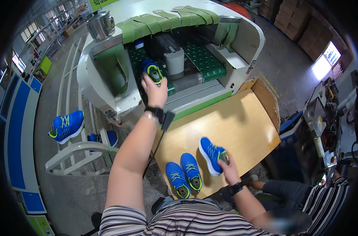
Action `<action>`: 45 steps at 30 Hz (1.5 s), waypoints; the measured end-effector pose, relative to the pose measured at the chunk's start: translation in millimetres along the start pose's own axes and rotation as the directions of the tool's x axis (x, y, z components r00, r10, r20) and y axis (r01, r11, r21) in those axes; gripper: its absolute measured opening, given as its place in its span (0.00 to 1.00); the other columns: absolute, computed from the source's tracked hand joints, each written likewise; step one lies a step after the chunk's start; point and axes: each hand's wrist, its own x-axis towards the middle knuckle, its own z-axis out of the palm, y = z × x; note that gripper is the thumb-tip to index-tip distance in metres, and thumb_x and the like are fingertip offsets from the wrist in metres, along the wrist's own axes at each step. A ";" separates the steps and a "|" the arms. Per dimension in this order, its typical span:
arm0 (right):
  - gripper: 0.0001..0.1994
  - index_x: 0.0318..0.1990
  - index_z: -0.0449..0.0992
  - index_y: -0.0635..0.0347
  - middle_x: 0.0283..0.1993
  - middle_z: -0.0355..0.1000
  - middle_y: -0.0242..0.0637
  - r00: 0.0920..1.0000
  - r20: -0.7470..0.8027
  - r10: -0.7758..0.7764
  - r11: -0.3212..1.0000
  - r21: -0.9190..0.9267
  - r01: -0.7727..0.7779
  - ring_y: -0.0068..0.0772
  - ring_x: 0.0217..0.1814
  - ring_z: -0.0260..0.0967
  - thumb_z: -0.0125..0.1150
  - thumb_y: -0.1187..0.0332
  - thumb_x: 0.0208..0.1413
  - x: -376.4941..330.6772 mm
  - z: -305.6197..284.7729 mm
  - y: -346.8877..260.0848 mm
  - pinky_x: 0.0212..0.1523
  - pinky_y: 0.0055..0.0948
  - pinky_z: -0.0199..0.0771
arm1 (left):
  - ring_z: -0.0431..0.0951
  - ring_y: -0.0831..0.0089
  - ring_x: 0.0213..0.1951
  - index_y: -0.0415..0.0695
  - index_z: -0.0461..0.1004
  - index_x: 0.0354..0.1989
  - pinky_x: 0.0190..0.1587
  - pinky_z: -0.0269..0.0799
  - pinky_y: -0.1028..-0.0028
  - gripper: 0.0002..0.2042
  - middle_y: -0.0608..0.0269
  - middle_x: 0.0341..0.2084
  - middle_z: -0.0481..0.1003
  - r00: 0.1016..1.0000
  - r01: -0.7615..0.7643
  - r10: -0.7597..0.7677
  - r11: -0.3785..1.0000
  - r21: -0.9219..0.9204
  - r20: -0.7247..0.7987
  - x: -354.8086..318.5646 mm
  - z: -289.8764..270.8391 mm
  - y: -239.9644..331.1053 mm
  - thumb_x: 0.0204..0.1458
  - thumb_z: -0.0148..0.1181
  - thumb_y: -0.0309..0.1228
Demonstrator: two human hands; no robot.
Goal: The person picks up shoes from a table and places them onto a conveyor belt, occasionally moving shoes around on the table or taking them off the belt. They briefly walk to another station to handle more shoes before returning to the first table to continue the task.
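Two blue sneakers [184, 173] sit at the wooden table's [242, 118] near edge. Right hand [229, 167] grips a third sneaker [211, 154] beside them; left hand [155, 91] clasps another sneaker [152, 70] on the green conveyor [204, 59], best placed flat, clear of the roller.

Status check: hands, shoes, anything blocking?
Left hand grips blue shoe at machine's belt. Right hand holds shoe on wooden table. Nothing blocking.

1. The room is evenly lit from overhead, colours clear and bright.
2. A window [331, 53] at the right glares white, blown out.
3. Soft shadows fall across the wooden table [242, 118].
4. Straight edges bend near the rim, and the corners go black.
5. The centre is sharp; the lower right is smeared.
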 end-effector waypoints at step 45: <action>0.43 0.73 0.49 0.41 0.79 0.36 0.35 0.962 0.273 -0.028 0.171 -0.947 0.273 0.49 0.80 0.30 0.64 0.51 0.51 -57.3 -2.5 95.0 0.73 0.61 0.38 | 0.42 0.51 0.74 0.53 0.44 0.73 0.63 0.28 0.31 0.55 0.46 0.74 0.34 0.194 -0.254 -0.208 0.933 0.254 0.959 -293.8 -85.0 -45.5 0.39 0.70 0.57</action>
